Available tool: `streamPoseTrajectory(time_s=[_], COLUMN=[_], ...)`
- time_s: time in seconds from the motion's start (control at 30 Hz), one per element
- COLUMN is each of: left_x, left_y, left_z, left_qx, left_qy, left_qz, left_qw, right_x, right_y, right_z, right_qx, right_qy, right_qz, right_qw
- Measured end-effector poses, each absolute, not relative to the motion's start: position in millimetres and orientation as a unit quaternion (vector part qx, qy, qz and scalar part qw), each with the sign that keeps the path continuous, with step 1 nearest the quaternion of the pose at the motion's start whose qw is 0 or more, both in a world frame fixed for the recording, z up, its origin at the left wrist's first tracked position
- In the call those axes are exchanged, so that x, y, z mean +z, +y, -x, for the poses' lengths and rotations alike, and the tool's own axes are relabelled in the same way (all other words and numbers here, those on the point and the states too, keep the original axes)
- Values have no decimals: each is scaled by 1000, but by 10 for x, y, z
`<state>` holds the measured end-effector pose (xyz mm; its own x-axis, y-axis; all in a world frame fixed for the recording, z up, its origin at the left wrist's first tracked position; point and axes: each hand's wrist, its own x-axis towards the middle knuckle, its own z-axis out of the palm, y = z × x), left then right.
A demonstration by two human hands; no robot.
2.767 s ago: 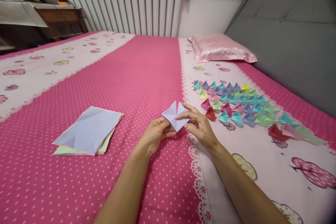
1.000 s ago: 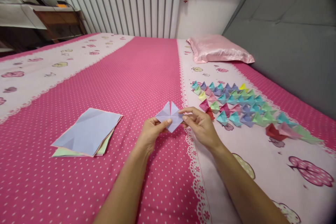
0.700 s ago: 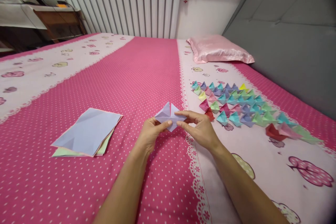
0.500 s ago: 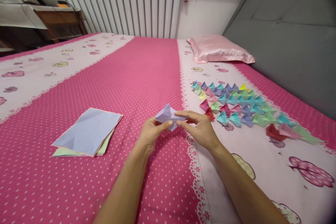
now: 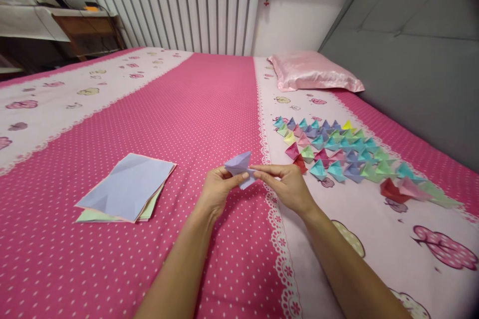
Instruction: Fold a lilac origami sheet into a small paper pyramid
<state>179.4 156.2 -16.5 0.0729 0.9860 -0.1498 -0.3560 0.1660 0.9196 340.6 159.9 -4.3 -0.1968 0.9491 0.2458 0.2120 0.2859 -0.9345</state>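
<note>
A small lavender folded paper piece [image 5: 239, 165] is held just above the pink dotted bedspread [image 5: 194, 109]. My left hand [image 5: 219, 190] pinches its left side with thumb and fingers. My right hand [image 5: 286, 183] pinches its right side, fingers pressed together along the fold. The paper is collapsed into a narrow pointed shape. A stack of flat paper sheets [image 5: 125, 190], lavender on top with green and pink below, lies to the left of my hands. Several finished folded paper pieces [image 5: 337, 152] in many colours lie in rows to the right.
A pink satin pillow [image 5: 312, 70] lies at the far right by the grey padded headboard [image 5: 411, 50]. A white radiator [image 5: 179, 15] runs along the back wall. A wooden desk [image 5: 84, 30] stands at the far left.
The lavender piece has gone from a flat open four-flap shape to a narrow folded point as both hands pressed its sides together. The hands have barely shifted place.
</note>
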Motion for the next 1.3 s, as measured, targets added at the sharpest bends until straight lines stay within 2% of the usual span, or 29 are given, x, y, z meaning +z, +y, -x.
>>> streamPoseTrajectory(time_s=[0.53, 0.8, 1.0, 1.3], left_x=[-138, -129, -148, -161], left_y=[1532, 1524, 1543, 1560], left_z=[-1797, -1801, -1799, -1782], left_qx=[507, 522, 546, 564], left_qy=[460, 451, 449, 443], left_qz=[-417, -409, -384, -366], left_qw=[598, 597, 594, 593], right_x=[-58, -50, -74, -36], right_y=[1605, 1574, 1610, 1614], right_z=[-3401, -3394, -3400, -3459], right_qx=[429, 423, 481, 395], right_qy=[-678, -672, -635, -678], right_qz=[432, 441, 420, 446], right_qw=[412, 419, 434, 431])
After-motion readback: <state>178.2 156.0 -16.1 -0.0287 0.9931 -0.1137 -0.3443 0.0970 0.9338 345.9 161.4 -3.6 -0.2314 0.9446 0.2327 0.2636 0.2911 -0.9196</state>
